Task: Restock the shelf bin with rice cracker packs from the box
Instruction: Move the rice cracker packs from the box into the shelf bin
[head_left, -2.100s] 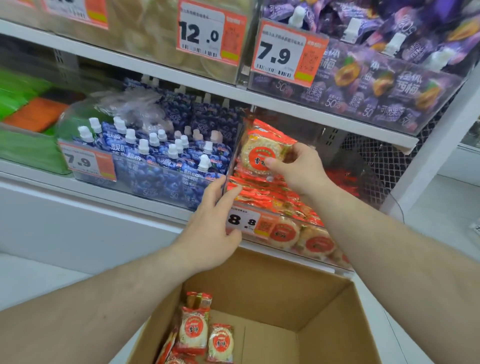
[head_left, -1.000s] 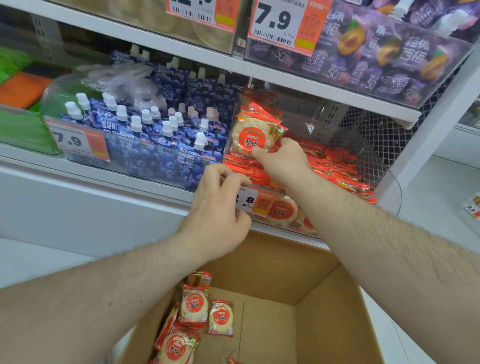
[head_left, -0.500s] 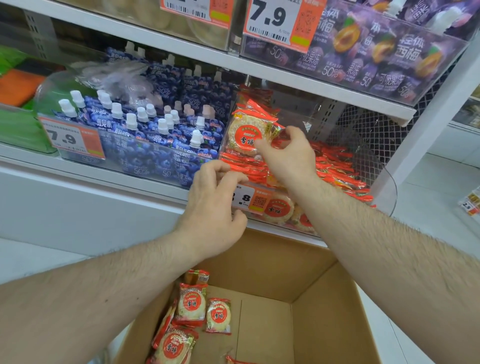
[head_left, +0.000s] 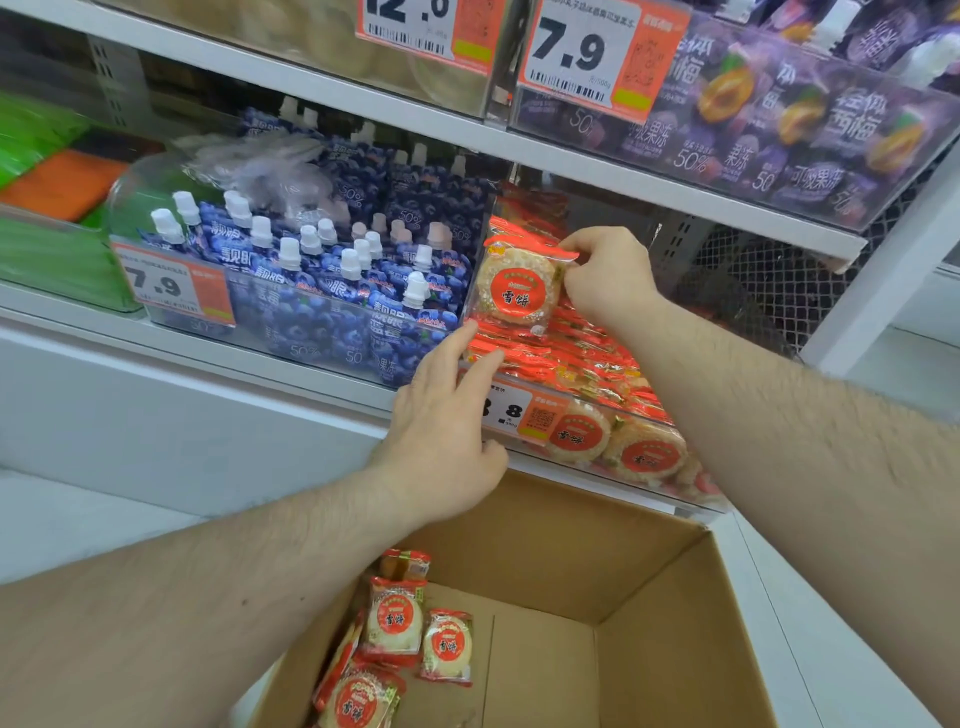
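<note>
My right hand pinches a rice cracker pack by its right edge, holding it upright over the left end of the clear shelf bin. The bin holds several red rice cracker packs lying flat. My left hand rests on the bin's front left corner, fingers extended over the rim by the price tag. Below, the open cardboard box holds several more packs in its left corner.
Blue spouted jelly pouches fill the neighbouring bin to the left. Purple jelly pouches sit on the shelf above, whose white edge hangs just over my right hand. Green and orange packs lie far left. A white upright post stands at right.
My right hand has shifted its hold on the upright pack, now pinching it at the top right corner. The fingers of my left hand have straightened over the bin's rim.
</note>
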